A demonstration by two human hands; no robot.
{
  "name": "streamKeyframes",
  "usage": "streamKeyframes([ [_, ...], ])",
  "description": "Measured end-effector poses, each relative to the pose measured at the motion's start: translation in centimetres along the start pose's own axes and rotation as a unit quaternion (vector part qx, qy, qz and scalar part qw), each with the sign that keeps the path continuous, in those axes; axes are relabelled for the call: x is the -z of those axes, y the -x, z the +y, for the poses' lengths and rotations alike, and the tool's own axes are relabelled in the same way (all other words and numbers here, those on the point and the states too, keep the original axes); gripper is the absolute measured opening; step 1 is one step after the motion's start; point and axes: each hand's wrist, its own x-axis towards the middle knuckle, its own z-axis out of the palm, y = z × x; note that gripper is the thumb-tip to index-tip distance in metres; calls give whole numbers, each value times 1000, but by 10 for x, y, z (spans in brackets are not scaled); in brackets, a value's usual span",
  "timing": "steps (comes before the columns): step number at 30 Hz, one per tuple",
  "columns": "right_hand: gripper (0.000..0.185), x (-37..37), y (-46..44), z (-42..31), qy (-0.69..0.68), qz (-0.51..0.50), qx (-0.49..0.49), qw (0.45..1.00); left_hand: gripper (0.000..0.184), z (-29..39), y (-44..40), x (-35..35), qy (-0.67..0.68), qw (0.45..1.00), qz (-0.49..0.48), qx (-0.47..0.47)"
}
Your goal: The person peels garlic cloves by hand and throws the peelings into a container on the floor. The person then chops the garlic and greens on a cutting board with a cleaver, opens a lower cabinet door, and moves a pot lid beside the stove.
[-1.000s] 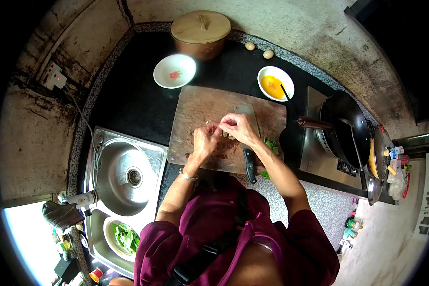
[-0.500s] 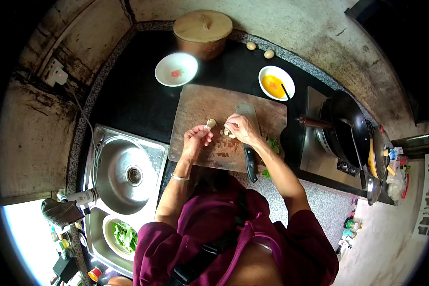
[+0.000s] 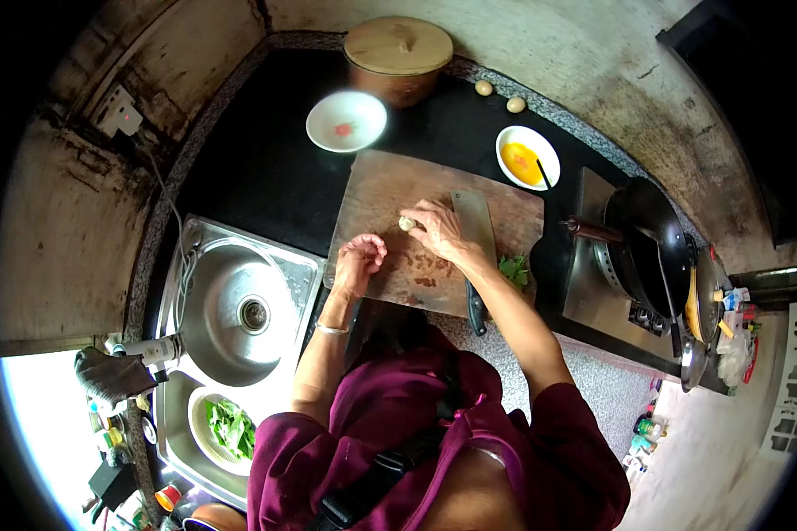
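Observation:
A pale piece that looks like garlic (image 3: pixel 406 223) is between the fingertips of my right hand (image 3: pixel 437 230), over the wooden cutting board (image 3: pixel 381 190). My left hand (image 3: pixel 359 263) is just left of it, above the board's left edge, its fingers curled together; whether they hold anything is hidden. Small brown bits (image 3: pixel 426 282) lie on the board below the right hand. Right of that hand lies a cleaver (image 3: pixel 474 221), its blade flat on the board and its black handle toward me, partly under my forearm. Green leaves (image 3: pixel 514 271) lie at the board's right side.
Behind the board stand a white bowl (image 3: pixel 363 107), a lidded pot (image 3: pixel 398 53), two eggs (image 3: pixel 515 104) and a bowl of beaten egg (image 3: pixel 538 146). A wok (image 3: pixel 644 221) is on the stove at right. At left is a sink (image 3: pixel 212 354) with a basket of greens (image 3: pixel 230 429).
The pale piece has passed from my left hand to my right. My right hand has shifted up the board, and my left fingers have curled in. The whole view has tilted slightly.

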Motion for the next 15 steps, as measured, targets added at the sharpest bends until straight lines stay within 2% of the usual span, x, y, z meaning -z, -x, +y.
streamKeyframes([
  [2, 18, -7, -2, 4, 3, -19, -1, 1000, 14, -2, -2, 6, 14, 1000, -7, 11],
  [4, 18, -10, -3, 6, 6, -38, -4, 999, 15, 2, 1, 4, 54, 996, -3, 68],
  [7, 15, -7, -3, 6, -17, -42, 9, 999, 21, 0, 0, 10, 94, 993, -27, 73],
  [8, 14, -6, -2, 4, -70, -24, -17, 997, 21, -1, -1, 11, 94, 993, -27, 72],
  [10, 12, -3, -1, 0, -124, -5, -43, 991, 25, 4, 0, 4, 53, 995, 24, 79],
  [11, 11, -2, 0, -2, -153, 10, -42, 987, 25, 4, 0, 1, 53, 995, 23, 79],
  [13, 10, 3, 1, -10, -182, 27, -42, 982, 27, 4, 0, -6, -40, 999, 25, 26],
  [15, 9, 8, 4, -16, -273, 2, -105, 956, 24, -3, -7, -10, -48, 999, 18, 12],
])
